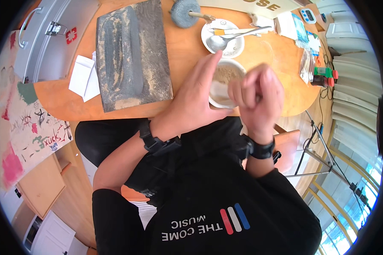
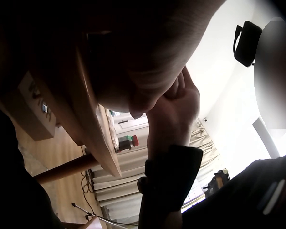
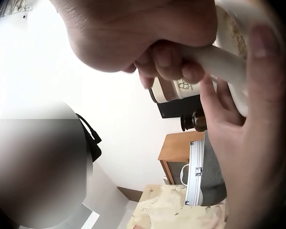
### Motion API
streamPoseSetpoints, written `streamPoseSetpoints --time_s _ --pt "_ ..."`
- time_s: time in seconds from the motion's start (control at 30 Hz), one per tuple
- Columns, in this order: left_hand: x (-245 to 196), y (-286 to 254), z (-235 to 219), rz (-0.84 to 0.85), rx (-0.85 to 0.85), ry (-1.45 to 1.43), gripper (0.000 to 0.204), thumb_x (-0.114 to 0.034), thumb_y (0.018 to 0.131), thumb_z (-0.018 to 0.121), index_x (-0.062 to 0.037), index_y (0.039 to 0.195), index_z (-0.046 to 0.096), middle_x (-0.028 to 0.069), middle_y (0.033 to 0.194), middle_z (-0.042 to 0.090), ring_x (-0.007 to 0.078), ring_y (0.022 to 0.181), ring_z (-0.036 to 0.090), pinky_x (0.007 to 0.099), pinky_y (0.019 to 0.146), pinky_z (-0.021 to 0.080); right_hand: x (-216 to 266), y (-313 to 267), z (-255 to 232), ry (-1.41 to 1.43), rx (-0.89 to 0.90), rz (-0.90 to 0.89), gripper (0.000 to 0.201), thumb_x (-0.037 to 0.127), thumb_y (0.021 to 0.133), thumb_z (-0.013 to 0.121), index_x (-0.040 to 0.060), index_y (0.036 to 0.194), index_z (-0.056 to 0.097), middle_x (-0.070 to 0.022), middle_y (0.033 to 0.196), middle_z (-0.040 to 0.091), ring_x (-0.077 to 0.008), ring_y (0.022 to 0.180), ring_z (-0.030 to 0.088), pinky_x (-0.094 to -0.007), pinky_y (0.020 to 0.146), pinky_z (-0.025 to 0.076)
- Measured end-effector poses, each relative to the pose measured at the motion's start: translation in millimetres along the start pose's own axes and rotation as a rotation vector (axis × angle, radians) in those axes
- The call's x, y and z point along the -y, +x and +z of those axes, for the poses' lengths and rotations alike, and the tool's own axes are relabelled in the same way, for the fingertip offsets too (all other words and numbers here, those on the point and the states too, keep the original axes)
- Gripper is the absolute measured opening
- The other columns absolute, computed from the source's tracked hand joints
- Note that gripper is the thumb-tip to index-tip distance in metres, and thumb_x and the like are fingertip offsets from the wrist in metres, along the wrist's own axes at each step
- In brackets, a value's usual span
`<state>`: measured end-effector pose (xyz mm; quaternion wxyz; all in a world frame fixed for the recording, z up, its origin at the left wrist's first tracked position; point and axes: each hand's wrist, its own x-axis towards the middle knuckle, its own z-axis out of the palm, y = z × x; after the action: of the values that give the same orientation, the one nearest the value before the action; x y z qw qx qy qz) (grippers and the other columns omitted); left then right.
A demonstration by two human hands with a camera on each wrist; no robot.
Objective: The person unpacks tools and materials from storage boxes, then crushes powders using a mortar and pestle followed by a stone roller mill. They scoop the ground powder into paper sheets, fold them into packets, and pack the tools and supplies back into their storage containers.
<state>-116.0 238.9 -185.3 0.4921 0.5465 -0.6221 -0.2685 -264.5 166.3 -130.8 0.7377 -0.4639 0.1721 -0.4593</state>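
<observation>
A white mortar [image 1: 241,68] with light brown powder [image 1: 225,75] in it stands near the table's front edge. My left hand [image 1: 192,91] holds it from the side, fingers along the far wall and thumb along the near one. Over the mortar, my right hand [image 1: 261,95] is curled into a fist. The right wrist view shows that fist gripping a white pestle [image 3: 219,61], which slants into the mortar. From above, the right hand hides most of the pestle. The left wrist view is dark and shows both hands close together.
A dark, worn board [image 1: 134,55] lies left, beside folded white paper [image 1: 84,76]. Behind the mortar, a white dish [image 1: 238,50] bears a metal spoon [image 1: 219,42] and a brush. A grey stone wheel [image 1: 184,15] with a wooden handle is farther back. Small bottles [image 1: 321,76] stand right.
</observation>
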Motion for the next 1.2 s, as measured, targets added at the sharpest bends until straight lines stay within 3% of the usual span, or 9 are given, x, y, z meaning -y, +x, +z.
streamPoseSetpoints --time_s 0.1,0.23,0.4,0.5,0.63,0.8,0.93,1.1,1.2 --pt "0.7 0.6 -1.5 0.042 -0.013 0.022 0.117 -0.020 0.069 0.095 -0.0006 0.160 0.025 0.0241 0.153 0.043 0.0391 0.141 0.047 0.0462 0.116 0.042 16.9 -1.4 -14.4 -0.206 0.211 0.133 0.038 0.022 0.112 0.042 -0.0043 0.093 0.062 0.0055 0.055 0.037 -0.0053 0.048 0.030 -0.0267 0.049 0.025" --pt "0.6 -1.9 2.8 -0.015 0.005 -0.008 0.118 -0.023 0.068 0.096 -0.0004 0.160 0.025 0.0239 0.153 0.043 0.0394 0.143 0.045 0.0462 0.116 0.041 -10.7 12.0 5.7 -0.330 -0.054 -0.112 0.033 0.021 0.110 0.048 0.0005 0.088 0.062 0.0041 0.064 0.047 -0.0051 0.057 0.038 -0.0243 0.054 0.030" --pt "1.1 -2.1 -0.5 0.061 -0.021 0.034 0.113 -0.019 0.069 0.093 0.0035 0.157 0.026 0.0270 0.149 0.045 0.0436 0.137 0.048 0.0460 0.113 0.043 35.4 15.1 11.8 -0.619 0.461 0.237 0.039 0.022 0.112 0.041 -0.0042 0.092 0.061 0.0052 0.057 0.037 -0.0044 0.049 0.029 -0.0274 0.049 0.023" --pt "0.8 -3.9 1.6 0.020 -0.032 -0.005 0.118 -0.025 0.067 0.096 -0.0022 0.159 0.027 0.0234 0.153 0.044 0.0400 0.141 0.047 0.0463 0.115 0.042 13.5 25.5 2.7 -0.655 0.113 0.040 0.037 0.024 0.110 0.047 -0.0003 0.088 0.064 0.0021 0.062 0.047 -0.0061 0.056 0.038 -0.0245 0.053 0.029" --pt "1.9 -4.3 1.5 0.005 -0.053 -0.007 0.118 -0.024 0.066 0.097 -0.0030 0.159 0.027 0.0228 0.153 0.045 0.0397 0.141 0.048 0.0462 0.114 0.043 -12.9 20.2 13.0 -0.015 0.113 -0.036 0.039 0.022 0.112 0.042 -0.0040 0.091 0.061 0.0039 0.059 0.041 -0.0047 0.052 0.031 -0.0265 0.050 0.024" --pt "5.3 -4.3 2.4 0.036 -0.064 -0.007 0.118 -0.023 0.066 0.096 -0.0035 0.159 0.027 0.0227 0.152 0.045 0.0401 0.141 0.047 0.0466 0.114 0.043 23.9 19.2 4.6 -0.682 0.153 0.053 0.041 0.023 0.112 0.042 -0.0015 0.086 0.061 0.0049 0.058 0.039 -0.0046 0.052 0.032 -0.0266 0.051 0.025" --pt "1.2 -4.4 3.2 0.015 -0.063 0.003 0.116 -0.020 0.066 0.096 -0.0036 0.159 0.028 0.0224 0.152 0.045 0.0406 0.140 0.047 0.0462 0.114 0.043 -15.7 35.2 5.6 0.021 0.073 -0.059 0.041 0.025 0.113 0.042 -0.0033 0.091 0.062 0.0045 0.057 0.039 -0.0054 0.050 0.031 -0.0279 0.051 0.026" --pt "2.7 -3.4 0.7 0.025 -0.057 -0.010 0.116 -0.019 0.066 0.095 -0.0025 0.159 0.028 0.0223 0.153 0.045 0.0402 0.141 0.047 0.0452 0.114 0.043 19.7 23.5 -6.2 -0.385 0.410 0.196 0.041 0.023 0.114 0.039 -0.0048 0.096 0.064 0.0045 0.057 0.038 -0.0067 0.050 0.031 -0.0277 0.051 0.026" --pt "1.4 -4.0 4.2 0.029 -0.054 -0.017 0.115 -0.019 0.067 0.095 -0.0024 0.159 0.028 0.0225 0.153 0.044 0.0401 0.141 0.047 0.0451 0.114 0.043 -6.6 40.5 -4.7 -0.155 0.166 -0.120 0.041 0.023 0.114 0.039 -0.0041 0.096 0.064 0.0040 0.056 0.038 -0.0068 0.050 0.031 -0.0279 0.051 0.026"
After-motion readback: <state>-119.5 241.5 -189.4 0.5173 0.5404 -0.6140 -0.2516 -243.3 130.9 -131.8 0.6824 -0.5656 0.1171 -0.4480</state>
